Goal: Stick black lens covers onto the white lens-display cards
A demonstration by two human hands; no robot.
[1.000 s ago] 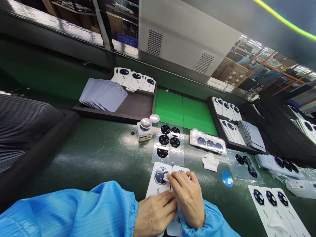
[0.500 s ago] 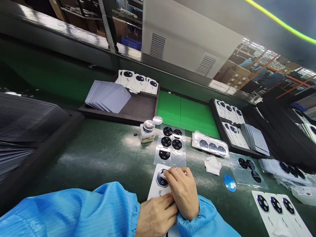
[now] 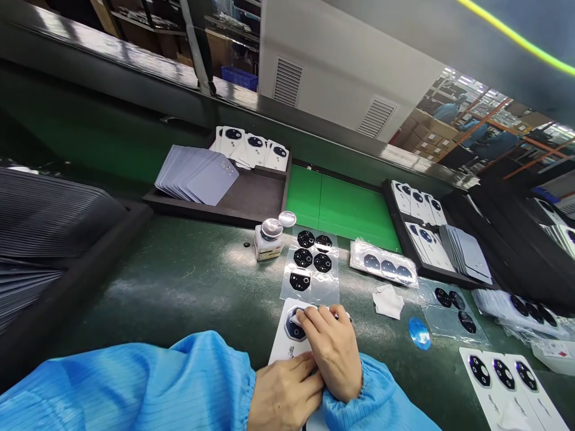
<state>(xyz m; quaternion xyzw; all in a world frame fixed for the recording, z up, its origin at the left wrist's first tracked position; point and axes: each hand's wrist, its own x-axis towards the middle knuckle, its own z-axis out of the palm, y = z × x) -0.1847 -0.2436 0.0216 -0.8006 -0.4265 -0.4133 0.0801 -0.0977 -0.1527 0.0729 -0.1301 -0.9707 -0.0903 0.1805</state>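
A white phone back cover with a dark octagonal camera panel and black script lies on the bench in front of me. My left hand rests across its lower part, fingers laid flat over the surface. Crossing just above, my right hand is closed on a small white wipe, whose tip touches the camera panel. Its fingers hide most of the wipe and the cover's right side. Beyond the cover lies a clear film sheet bearing several black octagonal pieces. A small pump bottle with its lid flipped up stands behind.
Black trays hold white and grey covers at the back; another tray stands right. A dark rack borders the left. Bagged pieces, a crumpled wipe, a blue disc and finished-looking covers lie right.
The wipe in my right hand has shifted very slightly on the camera panel. My left hand stays in place, and the view has moved only a little.
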